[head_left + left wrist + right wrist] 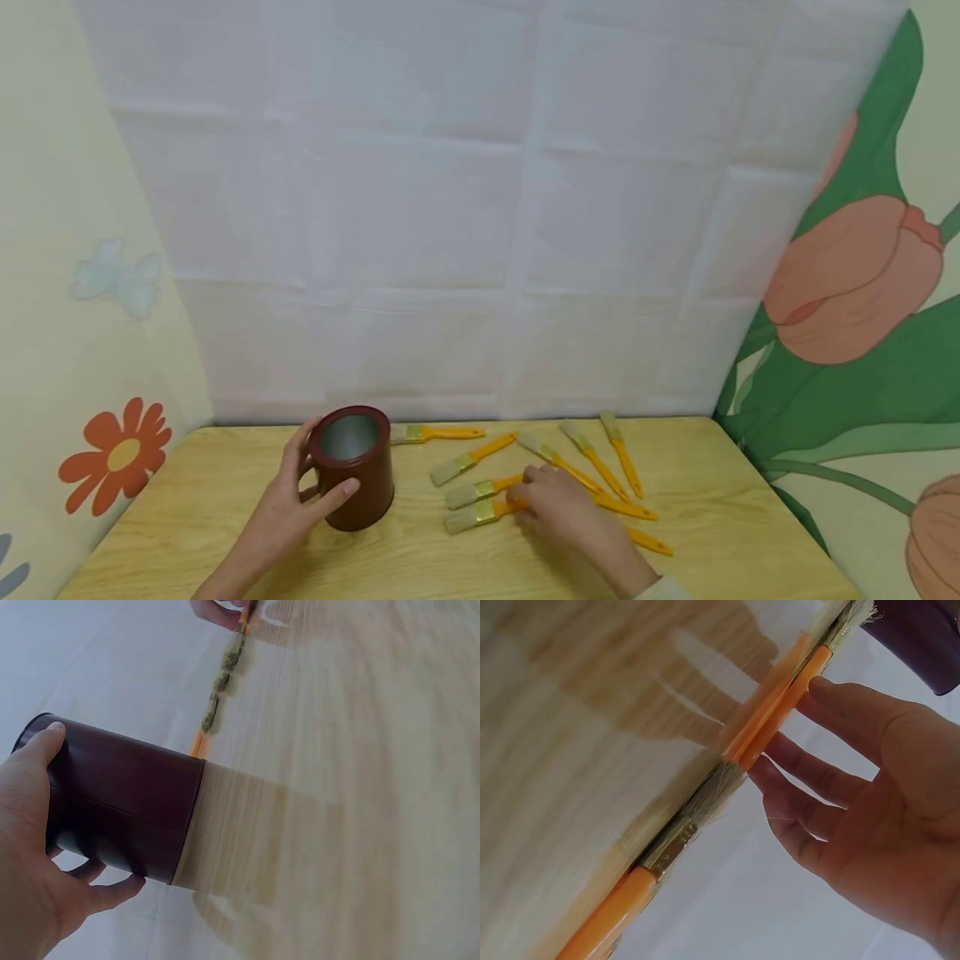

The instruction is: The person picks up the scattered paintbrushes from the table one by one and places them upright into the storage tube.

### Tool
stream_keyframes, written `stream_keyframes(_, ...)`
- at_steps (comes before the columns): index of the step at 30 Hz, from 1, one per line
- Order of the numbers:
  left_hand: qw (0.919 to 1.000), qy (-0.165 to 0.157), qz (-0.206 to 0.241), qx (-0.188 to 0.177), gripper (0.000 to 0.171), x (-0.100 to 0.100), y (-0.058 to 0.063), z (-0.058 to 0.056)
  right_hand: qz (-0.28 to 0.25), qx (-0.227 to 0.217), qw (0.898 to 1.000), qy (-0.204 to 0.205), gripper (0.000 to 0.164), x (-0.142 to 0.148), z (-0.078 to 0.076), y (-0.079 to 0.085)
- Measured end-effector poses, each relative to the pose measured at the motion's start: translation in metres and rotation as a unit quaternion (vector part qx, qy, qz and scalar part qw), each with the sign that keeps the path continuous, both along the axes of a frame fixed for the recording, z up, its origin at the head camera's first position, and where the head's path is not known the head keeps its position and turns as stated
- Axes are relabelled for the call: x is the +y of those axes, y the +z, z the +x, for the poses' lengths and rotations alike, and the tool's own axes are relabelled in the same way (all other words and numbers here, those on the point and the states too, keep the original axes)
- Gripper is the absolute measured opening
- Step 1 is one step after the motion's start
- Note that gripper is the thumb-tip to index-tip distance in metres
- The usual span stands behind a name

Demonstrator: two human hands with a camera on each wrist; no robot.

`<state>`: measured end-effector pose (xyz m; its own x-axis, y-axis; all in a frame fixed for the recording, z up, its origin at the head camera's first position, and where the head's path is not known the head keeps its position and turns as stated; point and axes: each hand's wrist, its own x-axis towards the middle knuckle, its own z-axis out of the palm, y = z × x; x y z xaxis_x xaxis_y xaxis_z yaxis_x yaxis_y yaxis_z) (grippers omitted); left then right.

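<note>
My left hand (288, 500) grips a dark red can (360, 496), thumb on its near side and fingers around the far side. The can is open at the top and stands upright, its grey inside showing. In the left wrist view, its base edge (190, 821) is right at the tabletop. My right hand (566, 508) is over the nearest paintbrush (468, 518), covering the middle of its handle. Seen from the right wrist, thumb and fingertips pinch the orange handle (776, 727) close to the tabletop. Beside it lies a second paintbrush (467, 495), partly hidden by the hand.
More flat paintbrushes with orange handles lie spread on the wooden table (420, 558): one paintbrush (453, 433) behind the can, another paintbrush (472, 459) angled in the middle, and several at the right, including a paintbrush (621, 454). A white sheet (450, 250) hangs behind the table.
</note>
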<state>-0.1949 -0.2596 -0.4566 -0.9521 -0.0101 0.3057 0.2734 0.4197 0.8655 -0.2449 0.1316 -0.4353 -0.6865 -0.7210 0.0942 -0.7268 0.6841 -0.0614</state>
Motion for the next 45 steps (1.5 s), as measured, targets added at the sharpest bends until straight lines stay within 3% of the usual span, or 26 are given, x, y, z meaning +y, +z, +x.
stream_keyframes(11, 1.0, -0.007, 0.003, 0.0, 0.095, -0.002, 0.0, 0.0, -0.034, -0.008, 0.999, 0.017, 0.015, -0.012, 0.008, -0.001)
stream_keyframes(18, 0.9998, -0.012, 0.007, 0.012, 0.096, -0.002, -0.004, -0.002, -0.003, -0.004, 0.998, 0.057, 0.01, -0.02, -0.004, 0.005)
stream_keyframes(22, 0.9998, -0.013, 0.007, 0.013, 0.096, -0.001, -0.001, -0.001, -0.001, -0.041, 0.998, 0.049, 0.015, -0.019, -0.01, 0.006)
stream_keyframes(27, 0.9996, -0.015, 0.002, 0.025, 0.096, -0.002, 0.002, 0.001, -0.038, -0.078, 0.996, 0.039, 0.014, -0.016, -0.016, 0.001)
stream_keyframes(35, 0.9998, -0.012, 0.002, 0.019, 0.095, -0.004, -0.004, 0.002, -0.086, -0.11, 0.989, 0.041, 0.01, -0.014, -0.015, -0.006)
stream_keyframes(42, 0.9997, -0.011, 0.0, 0.024, 0.094, -0.004, -0.007, 0.0, -0.146, -0.146, 0.978, 0.023, 0.013, -0.019, -0.014, -0.006)
stream_keyframes(45, 0.9996, -0.013, -0.002, 0.025, 0.093, -0.003, -0.005, -0.001, -0.184, -0.176, 0.967, 0.012, 0.014, -0.02, -0.014, -0.003)
